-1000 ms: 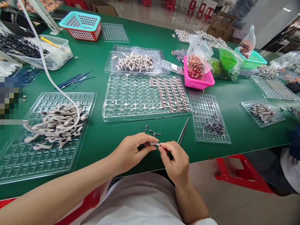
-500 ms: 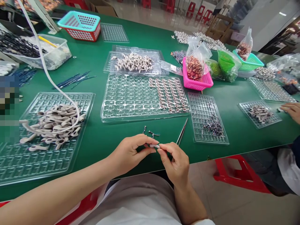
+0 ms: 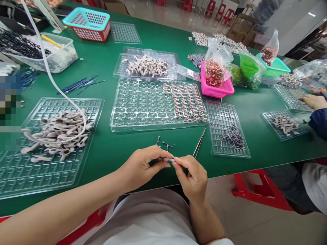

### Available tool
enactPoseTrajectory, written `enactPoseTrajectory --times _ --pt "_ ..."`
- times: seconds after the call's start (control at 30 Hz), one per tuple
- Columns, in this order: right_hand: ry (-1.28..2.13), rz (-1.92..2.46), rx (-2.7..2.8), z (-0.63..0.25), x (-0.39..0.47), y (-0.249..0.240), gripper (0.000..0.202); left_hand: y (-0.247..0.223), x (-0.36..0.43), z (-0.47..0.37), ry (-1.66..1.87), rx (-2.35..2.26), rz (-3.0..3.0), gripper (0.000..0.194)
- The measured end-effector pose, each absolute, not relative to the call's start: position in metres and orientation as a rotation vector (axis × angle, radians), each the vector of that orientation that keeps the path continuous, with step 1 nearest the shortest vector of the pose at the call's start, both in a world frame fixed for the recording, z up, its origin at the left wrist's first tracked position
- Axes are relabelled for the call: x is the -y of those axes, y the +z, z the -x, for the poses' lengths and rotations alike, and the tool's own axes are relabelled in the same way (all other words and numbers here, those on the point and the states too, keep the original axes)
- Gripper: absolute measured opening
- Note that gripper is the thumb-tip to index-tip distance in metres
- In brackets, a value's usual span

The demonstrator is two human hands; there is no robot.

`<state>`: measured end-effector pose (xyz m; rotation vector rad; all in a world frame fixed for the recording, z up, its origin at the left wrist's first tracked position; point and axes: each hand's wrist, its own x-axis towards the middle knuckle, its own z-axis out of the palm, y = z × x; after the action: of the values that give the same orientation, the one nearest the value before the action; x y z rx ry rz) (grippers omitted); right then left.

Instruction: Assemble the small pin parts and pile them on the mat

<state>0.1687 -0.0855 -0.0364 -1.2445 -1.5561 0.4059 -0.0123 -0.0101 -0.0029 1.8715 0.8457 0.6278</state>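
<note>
A small white earbud shell (image 3: 168, 159) is pinched between my two hands above the front of the green table. My left hand (image 3: 143, 164) grips one end between thumb and index finger. My right hand (image 3: 192, 175) closes thumb and fingertips on the other end, where a thin dark bit shows. Steel tweezers (image 3: 199, 143) reach out from behind my right hand; whether that hand also holds their hidden end I cannot tell. Just beyond my left fingers lie two small wired parts (image 3: 168, 145).
Grey earbud shells (image 3: 63, 131) are heaped on a clear tray at left. A large clear tray (image 3: 143, 102) holds rows of shells on its right side. Wired parts fill another tray (image 3: 228, 129). A pink basket (image 3: 217, 91) stands behind. A co-worker's hand (image 3: 310, 101) is at far right.
My hands stay almost in place around the earbud shell, with only a slight shift of the fingers. The co-worker's hand has moved up and away, over the farther tray. The view tilts slightly.
</note>
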Motion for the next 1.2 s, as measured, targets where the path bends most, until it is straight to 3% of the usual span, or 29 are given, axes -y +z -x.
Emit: enactPoseTrajectory --times 0.5,0.83,1.2 --pt "0.320 1.202 1.622 -0.1694 0.0851 -0.0396 0.034 -0.0082 0.0101 0.0144 0.730 -0.803 -1.948 0.016" --pt "0.541 1.216 1.511 -0.1705 0.0842 -0.0361 0.024 -0.0096 0.0102 0.0114 0.902 -0.684 -1.968 0.019" --pt "0.556 1.162 1.535 -0.1722 0.0848 -0.0348 0.028 -0.0079 0.0096 0.0094 0.976 -0.653 -2.011 0.016"
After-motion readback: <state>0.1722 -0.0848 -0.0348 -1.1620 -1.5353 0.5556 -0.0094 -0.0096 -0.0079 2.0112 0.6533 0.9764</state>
